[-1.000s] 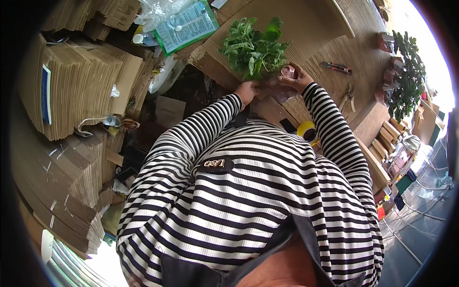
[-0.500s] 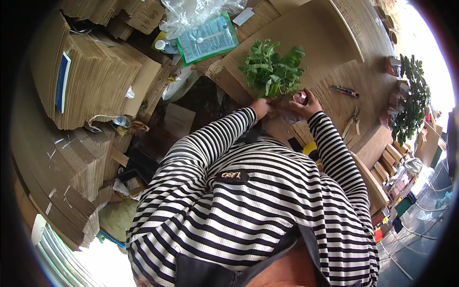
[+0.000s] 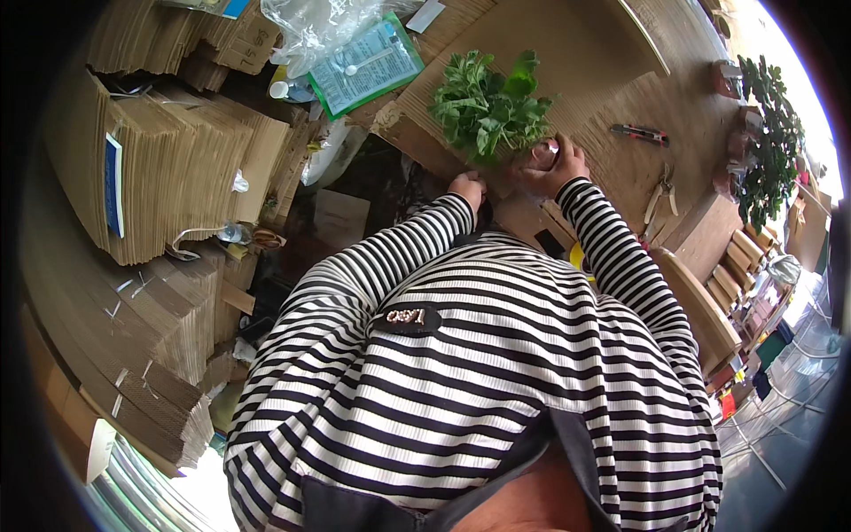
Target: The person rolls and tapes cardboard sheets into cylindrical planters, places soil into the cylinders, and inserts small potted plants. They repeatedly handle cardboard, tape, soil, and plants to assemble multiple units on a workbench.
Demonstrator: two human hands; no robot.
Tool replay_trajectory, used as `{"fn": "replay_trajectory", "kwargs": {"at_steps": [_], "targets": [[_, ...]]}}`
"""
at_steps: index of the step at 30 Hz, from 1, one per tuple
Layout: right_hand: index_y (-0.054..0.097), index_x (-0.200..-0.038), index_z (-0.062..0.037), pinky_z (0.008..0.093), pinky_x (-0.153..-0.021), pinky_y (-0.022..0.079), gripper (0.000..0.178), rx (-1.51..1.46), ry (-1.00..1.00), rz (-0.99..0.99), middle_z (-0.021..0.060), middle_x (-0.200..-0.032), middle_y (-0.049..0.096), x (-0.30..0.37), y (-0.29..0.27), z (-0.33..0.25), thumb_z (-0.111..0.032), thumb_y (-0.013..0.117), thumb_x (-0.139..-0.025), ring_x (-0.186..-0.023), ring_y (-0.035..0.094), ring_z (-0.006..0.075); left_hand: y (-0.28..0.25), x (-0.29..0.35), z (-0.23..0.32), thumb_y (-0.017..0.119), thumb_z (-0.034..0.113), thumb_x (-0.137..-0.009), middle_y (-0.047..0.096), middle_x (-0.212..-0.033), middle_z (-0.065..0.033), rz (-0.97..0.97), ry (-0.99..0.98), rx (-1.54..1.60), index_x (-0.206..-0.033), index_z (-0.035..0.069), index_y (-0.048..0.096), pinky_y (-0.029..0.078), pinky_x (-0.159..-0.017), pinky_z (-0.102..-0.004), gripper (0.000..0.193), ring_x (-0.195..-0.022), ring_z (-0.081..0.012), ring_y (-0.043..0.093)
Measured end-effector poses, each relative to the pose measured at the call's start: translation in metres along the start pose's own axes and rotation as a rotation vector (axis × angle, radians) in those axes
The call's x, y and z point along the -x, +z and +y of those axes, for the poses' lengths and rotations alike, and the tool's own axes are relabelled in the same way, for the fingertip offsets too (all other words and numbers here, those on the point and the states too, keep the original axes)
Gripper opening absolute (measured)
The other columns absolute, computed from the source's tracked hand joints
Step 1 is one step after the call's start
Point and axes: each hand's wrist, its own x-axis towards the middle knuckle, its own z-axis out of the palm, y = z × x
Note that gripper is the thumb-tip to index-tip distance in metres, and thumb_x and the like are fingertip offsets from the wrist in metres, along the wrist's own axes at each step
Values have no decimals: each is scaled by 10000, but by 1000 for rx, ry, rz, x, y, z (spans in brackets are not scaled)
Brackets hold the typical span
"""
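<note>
A leafy green potted plant (image 3: pixel 487 111) leans left over the cardboard on the table, its foliage away from my right hand. My right hand (image 3: pixel 567 168) is wrapped around its small reddish pot (image 3: pixel 544 155), which seems to be covered in clear film. My left hand (image 3: pixel 469 188) is at the table's near edge, just below the leaves and apart from the pot. Its fingers are curled closed; what they hold, if anything, is hidden.
A red-and-black utility knife (image 3: pixel 640 134) and pruning shears (image 3: pixel 661 197) lie to the right. More potted plants (image 3: pixel 767 142) line the far right edge. A green-edged packet (image 3: pixel 368 66) and clear plastic (image 3: pixel 315 31) lie behind. Flattened cardboard stacks (image 3: pixel 177 160) fill the left.
My left hand has drawn back from the base of the plant toward me. The right hand keeps its hold on the pot. The whole view has turned slightly.
</note>
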Motion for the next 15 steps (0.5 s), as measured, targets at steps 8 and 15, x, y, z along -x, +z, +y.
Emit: {"fn": "replay_trajectory", "kwargs": {"at_steps": [8,15], "targets": [[320,-1554,-146,441,-1143,423,1235,-40,-3,-6,208,-1519,385,-4,-1,9,-584,903,-557,-1402,435,363,2,0,-1,541,70,-983,665,-1112,-122,10,-94,465,-1171,31,588,500,-971,-414,198,-1050,-282,631],[322,-1552,-147,454,-1141,423,1201,-21,-44,-12,217,-1501,405,-20,5,21,-563,909,-591,-1388,437,366,-4,-38,-35,581,84,-930,597,-859,-43,149,139,97,-1089,83,608,432,-663,-313,162,-733,-177,542]]}}
